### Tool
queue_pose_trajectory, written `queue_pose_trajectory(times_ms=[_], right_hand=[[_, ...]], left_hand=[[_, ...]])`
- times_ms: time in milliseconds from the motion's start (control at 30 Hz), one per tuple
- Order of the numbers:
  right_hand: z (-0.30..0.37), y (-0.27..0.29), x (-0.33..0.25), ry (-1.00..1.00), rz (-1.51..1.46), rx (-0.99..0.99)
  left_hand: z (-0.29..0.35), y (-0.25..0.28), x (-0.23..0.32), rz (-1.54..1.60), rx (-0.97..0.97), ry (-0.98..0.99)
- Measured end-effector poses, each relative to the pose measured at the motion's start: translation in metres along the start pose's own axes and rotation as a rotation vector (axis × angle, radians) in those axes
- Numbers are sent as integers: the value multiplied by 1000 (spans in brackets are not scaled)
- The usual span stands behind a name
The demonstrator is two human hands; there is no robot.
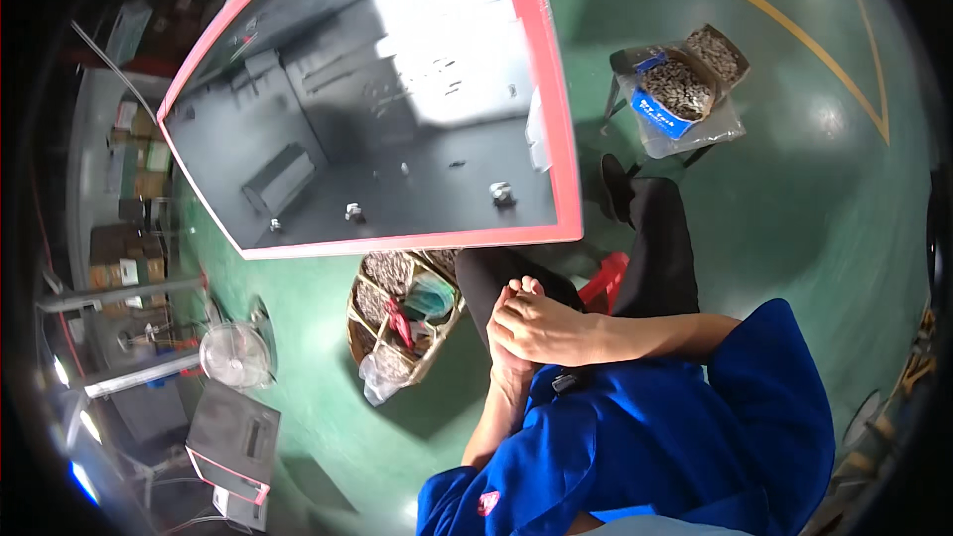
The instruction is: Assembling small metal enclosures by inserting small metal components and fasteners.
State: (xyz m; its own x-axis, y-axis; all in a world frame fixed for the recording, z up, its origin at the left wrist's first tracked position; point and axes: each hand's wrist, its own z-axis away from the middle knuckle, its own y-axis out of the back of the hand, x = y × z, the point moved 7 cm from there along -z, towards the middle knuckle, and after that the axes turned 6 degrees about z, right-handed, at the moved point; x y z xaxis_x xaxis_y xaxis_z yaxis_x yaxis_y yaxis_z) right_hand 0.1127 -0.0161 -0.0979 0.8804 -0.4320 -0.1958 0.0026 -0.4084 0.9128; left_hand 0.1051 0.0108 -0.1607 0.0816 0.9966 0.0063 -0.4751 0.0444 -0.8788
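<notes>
My right hand (pixel 551 326) is folded over my left hand (pixel 505 345), and the two rest together above my lap. Both are closed, with fingers curled and pressed against each other. Whatever might be between the palms is hidden. Beyond them stands a large dark panel or housing (pixel 387 159) with a pinkish-red edge. Small metal fittings (pixel 501 195) sit along its near side, and a bright white area covers part of its far side. A divided container (pixel 425 369) stands left of my knees, holding many small pieces, a red item (pixel 400 324) and a clear bag (pixel 381 380).
Ahead on the right, a stool (pixel 620 62) carries an opened blue-and-brown box (pixel 663 111) of small metallic pieces. A round fan (pixel 235 355) and a dark box-shaped unit (pixel 234 442) stand at left, near shelves with cartons (pixel 127 244). Something red (pixel 606 281) shows between my legs.
</notes>
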Motion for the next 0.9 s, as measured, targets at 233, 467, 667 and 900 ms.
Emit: queue_pose_trajectory(times_ms=[233, 467, 667, 900], right_hand=[[-4, 68, 5, 73, -269, 184], [2, 107, 25, 52, -183, 244], [4, 145, 43, 53, -298, 413], [9, 170, 57, -82, -405, 486]], left_hand=[[3, -20, -10, -104, -16, 48], [17, -77, -25, -473, 55, -86], [-4, -89, -9, -509, -66, -77], [-6, -101, -2, 234, -181, 166]])
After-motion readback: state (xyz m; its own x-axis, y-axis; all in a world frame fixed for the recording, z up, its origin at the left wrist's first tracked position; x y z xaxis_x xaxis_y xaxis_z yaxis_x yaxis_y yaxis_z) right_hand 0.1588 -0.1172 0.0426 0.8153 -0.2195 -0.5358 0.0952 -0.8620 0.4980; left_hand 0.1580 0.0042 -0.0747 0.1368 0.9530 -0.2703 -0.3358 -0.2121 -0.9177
